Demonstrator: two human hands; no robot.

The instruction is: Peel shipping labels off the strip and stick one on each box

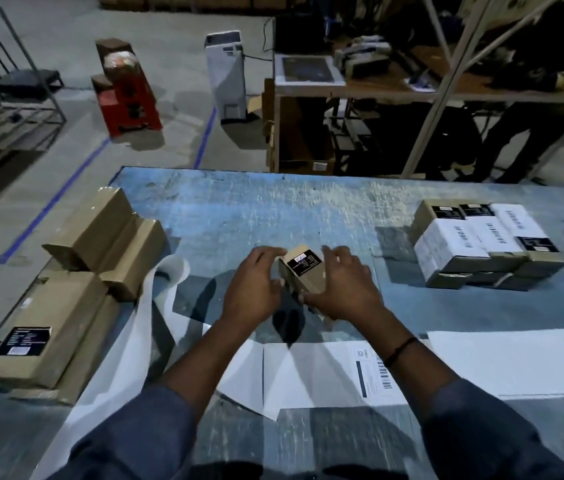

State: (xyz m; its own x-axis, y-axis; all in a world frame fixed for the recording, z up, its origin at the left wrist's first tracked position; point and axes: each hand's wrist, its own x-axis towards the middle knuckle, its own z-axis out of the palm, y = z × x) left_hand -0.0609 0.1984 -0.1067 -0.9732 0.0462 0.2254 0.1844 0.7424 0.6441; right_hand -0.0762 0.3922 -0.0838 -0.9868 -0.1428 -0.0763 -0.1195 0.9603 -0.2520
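Unlabelled boxes [100, 237] lie left, labelled boxes [481, 244] right, label strip [360, 372] nearest.

Left hand [253, 284] and right hand [341, 289] hold a small box [303, 271] mid surface [239, 209]. Labelled boxes [481, 244] stacked at right.

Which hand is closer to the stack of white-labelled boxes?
Right. The right hand holds the small box on the side toward the stack; the left hand holds its opposite side, farther off.
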